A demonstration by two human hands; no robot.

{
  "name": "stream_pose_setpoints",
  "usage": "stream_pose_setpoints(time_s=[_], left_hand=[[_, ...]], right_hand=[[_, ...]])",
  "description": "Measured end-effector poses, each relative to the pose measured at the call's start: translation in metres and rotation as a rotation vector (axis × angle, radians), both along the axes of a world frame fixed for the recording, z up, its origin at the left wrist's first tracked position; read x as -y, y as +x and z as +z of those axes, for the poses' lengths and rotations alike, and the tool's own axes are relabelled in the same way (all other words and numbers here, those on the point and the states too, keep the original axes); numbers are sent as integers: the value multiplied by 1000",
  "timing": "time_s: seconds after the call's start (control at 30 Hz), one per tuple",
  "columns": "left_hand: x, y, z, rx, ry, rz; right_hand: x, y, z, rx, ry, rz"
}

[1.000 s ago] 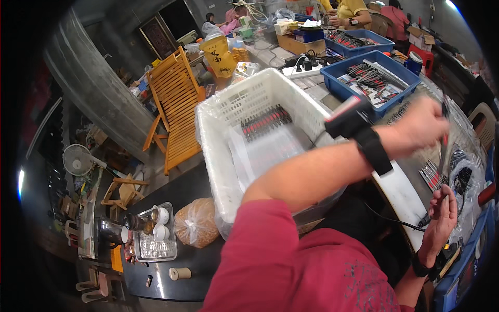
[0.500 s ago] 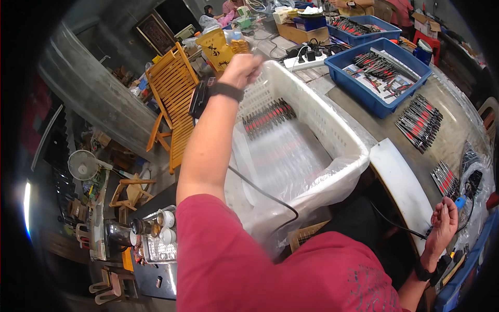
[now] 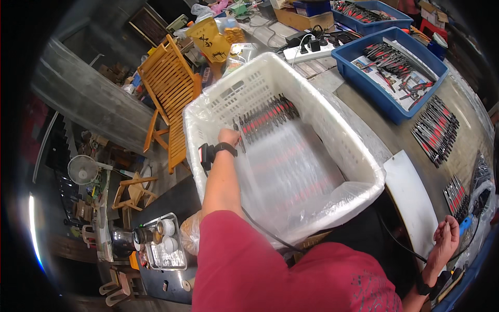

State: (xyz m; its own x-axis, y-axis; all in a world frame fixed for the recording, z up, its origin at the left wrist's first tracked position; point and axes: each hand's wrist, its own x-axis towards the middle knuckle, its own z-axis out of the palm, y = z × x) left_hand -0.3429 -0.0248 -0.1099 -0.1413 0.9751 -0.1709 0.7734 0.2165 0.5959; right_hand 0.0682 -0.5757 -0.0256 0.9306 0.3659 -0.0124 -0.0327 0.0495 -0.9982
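My left hand (image 3: 229, 137) reaches down inside a white plastic crate (image 3: 358, 145) lined with clear plastic. Its fingers are closed on a slim dark tool (image 3: 241, 143), at the left end of a row of similar tools (image 3: 270, 118) with red middles. Those tools lie side by side along the far part of the crate. Under a translucent sheet (image 3: 283, 161), more red parts show faintly. At the far right my right hand (image 3: 446, 238) has its fingers curled together, and what they hold, if anything, is hidden. Close by it are a blue handle (image 3: 465, 224) and a small bunch of red-and-dark tools (image 3: 456, 200).
A blue tray (image 3: 387, 106) of similar tools stands on the table beyond the crate, near a white power strip (image 3: 309, 53). Another tool pile (image 3: 435, 130) lies beside it. A white board (image 3: 410, 187) slants along the table edge. A cable crosses the crate's near rim.
My left hand has come down from above the crate's far rim to the left end of the tool row. My right hand has stayed beside the small bunch, its fingers more curled.
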Motion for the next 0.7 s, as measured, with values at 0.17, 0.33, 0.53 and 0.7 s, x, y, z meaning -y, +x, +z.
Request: stream_pose_setpoints(time_s=[0.17, 0.33, 0.53, 0.7], left_hand=[[-23, -17, -41, -168, 76, -74], [-34, -17, -60, -35, 192, 2], [-28, -9, -54, -89, 186, 30], [-22, -6, -53, -150, 200, 67]], right_hand=[[-14, -6, -2, -32, -55, 12], [-22, -7, -1, -36, -80, 66], [-31, -11, -4, -32, -116, 78], [-37, -12, -3, -37, -123, 111]])
